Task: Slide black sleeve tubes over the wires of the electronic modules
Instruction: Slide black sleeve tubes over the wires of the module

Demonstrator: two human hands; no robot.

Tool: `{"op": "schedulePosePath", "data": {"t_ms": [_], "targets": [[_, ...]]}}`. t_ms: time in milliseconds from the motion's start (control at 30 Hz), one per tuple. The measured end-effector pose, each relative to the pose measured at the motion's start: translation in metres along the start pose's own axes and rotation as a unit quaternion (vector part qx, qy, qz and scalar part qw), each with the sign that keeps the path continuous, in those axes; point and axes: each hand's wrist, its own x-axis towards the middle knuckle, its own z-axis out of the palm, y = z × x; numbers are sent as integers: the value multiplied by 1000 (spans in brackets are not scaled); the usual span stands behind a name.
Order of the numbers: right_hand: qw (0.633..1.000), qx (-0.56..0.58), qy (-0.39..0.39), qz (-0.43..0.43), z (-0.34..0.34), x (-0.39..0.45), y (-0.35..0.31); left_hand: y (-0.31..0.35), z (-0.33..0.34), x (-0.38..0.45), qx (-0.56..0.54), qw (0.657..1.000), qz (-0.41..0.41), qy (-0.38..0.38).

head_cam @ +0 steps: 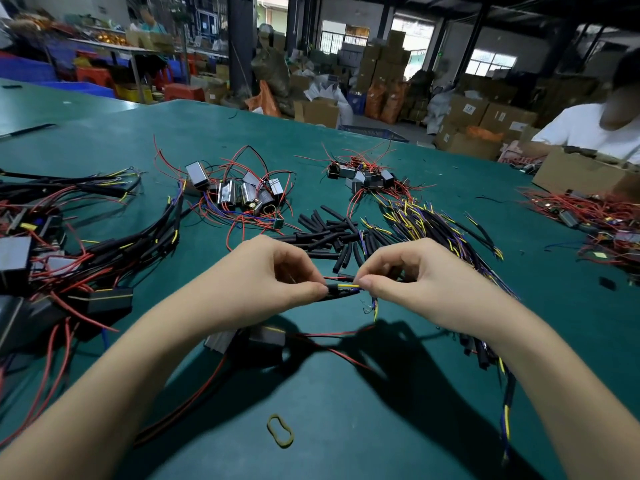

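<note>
While both hands meet at frame centre, the left hand (pixel 273 282) pinches a black sleeve tube (pixel 334 295) btw thumb & curled fingers (pixel 294 261); right hand (pixel 412 278) pinches the yellow & blue wires (pixel 348 287) entering the tube's right end, fingers curled too; loose sleeve tubes (pixel 329 233) piled just above the hands on the green surface (pixel 329 403); bare modules (pixel 239 192) w/ red leads upper centre; sleeved modules (pixel 52 258) heaped at left; yellow rubber band (pixel 280 430) lies lower centre; another person (pixel 595 129) sits upper right by a cardboard box (pixel 581 171).
</note>
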Motion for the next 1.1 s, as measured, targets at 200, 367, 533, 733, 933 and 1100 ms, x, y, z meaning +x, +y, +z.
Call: {"op": "schedulePosePath", "data": {"t_ms": [200, 367, 533, 733, 933, 1100], "targets": [[999, -36, -5, -18, 9, 1, -3, -1, -7, -2, 5, 997, -60, -51], [998, -44, 11, -43, 16, 4, -2, 0, -8, -3, 3, 996, -66, -58], [997, -42, -3, -60, 16, 4, 0, -1, -9, -3, -8, 995, -73, -64], [995, -66, -38, -60, 20, 3, -1, -2, -10, -4, -4, 993, -86, -86], [999, -21, -14, -35, 25, 4, 5, -2, -13, -5, -20, 992, -92, -84], [999, 27, 11, -21, 28, 8, 6, 2, 2, -2, -39, 997, -61, -31]]}}
